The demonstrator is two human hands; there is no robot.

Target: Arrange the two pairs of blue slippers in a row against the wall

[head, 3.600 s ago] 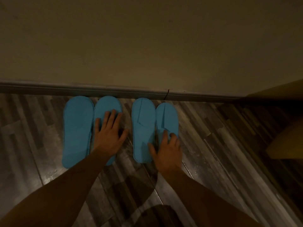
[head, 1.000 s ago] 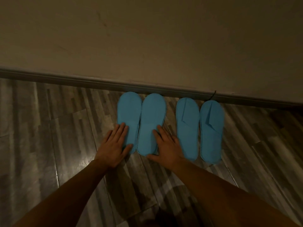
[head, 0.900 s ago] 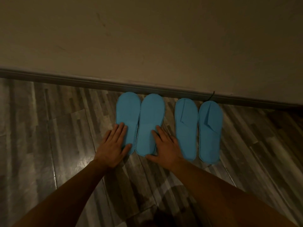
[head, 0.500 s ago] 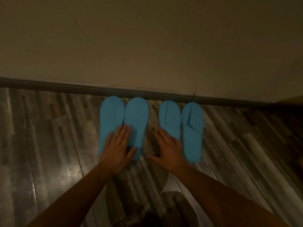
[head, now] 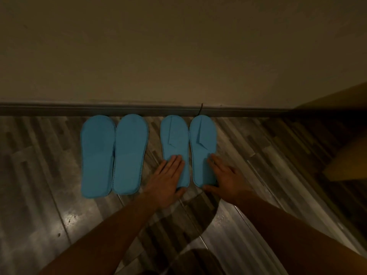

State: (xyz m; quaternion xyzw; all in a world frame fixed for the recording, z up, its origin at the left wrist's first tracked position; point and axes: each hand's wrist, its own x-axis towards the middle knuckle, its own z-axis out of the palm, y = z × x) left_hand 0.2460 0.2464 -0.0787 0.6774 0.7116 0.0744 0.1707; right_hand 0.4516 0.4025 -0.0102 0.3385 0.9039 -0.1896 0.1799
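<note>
Four blue slippers are lined up on the wood-look floor [head: 49, 195], toes pointed at the baseboard [head: 59, 111] under the wall [head: 178, 46]. The left pair [head: 114, 155] is set side by side with inner edges touching, toes just short of the baseboard. The right pair [head: 187, 149] sits close by with a narrow strip of floor between the two pairs, and those two look a bit smaller, each with a folded crease on top.

The left hand [head: 168, 179] is laid flat, fingers spread out and nothing gripped, on the heel end of the third slipper [head: 174, 143]. The right hand [head: 226, 179] is laid flat the same way, fingers apart and nothing clutched, on the heel end and outer edge of the fourth slipper [head: 202, 143]. A thin dark cord [head: 201, 109] can be seen at the baseboard just above that slipper. A bit of yellowish furniture [head: 347, 165] is visible far right. Pretty dim lighting overall.
</note>
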